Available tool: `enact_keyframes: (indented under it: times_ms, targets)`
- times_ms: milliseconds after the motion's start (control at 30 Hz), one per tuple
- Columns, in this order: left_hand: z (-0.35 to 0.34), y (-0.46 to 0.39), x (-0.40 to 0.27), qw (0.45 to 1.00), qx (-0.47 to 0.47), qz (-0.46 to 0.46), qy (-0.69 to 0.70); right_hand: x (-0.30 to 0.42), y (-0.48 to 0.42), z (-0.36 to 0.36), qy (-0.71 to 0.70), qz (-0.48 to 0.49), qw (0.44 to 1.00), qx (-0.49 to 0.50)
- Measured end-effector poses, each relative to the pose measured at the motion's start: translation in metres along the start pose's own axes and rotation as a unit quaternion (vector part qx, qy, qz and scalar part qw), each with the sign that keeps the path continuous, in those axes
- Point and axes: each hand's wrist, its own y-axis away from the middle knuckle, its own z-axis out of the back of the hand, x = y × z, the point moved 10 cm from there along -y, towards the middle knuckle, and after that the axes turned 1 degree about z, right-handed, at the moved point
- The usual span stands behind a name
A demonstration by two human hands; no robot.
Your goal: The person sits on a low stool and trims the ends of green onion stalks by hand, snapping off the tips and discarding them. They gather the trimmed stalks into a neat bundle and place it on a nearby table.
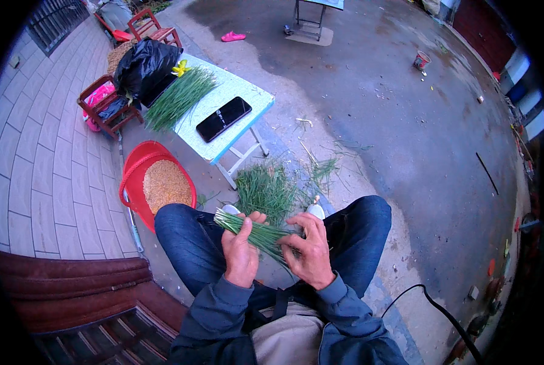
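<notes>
A bunch of thin green chives [265, 238] lies across my left hand [241, 255], with the thumb pressed over the stalks. Its pale cut ends point up and left, and the leafy ends run down towards my right hand [306, 248]. That hand is at the leafy end, fingers bent and partly apart; whether they pinch any leaves is hidden. On the ground between my shoes sits a loose heap of green leaves [267, 189]. A larger bundle of chives [180, 98] rests on the small table [258, 98] ahead, near a black phone [224, 118].
Left of my knee stands a red basket [128, 182] holding yellow grain [167, 185]. A black plastic bag [146, 64] and a yellow flower-like item [180, 68] are at the table's far end. Small wooden chairs [105, 107] stand by the tiled wall [48, 159]. A black cable [445, 310] curves at right.
</notes>
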Motion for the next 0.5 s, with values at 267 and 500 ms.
enact_keyframes:
  times_ms: [267,500]
  targets:
    - [-0.003,0.0022,0.0007,1.0,0.008,0.0,0.012,-0.0033,0.0004,-0.0043,0.015,-0.006,1.0,0.002]
    - [-0.0031,0.0013,0.0018,1.0,0.019,-0.005,0.013,-0.0032,0.0011,-0.0095,0.009,0.003,1.0,0.015]
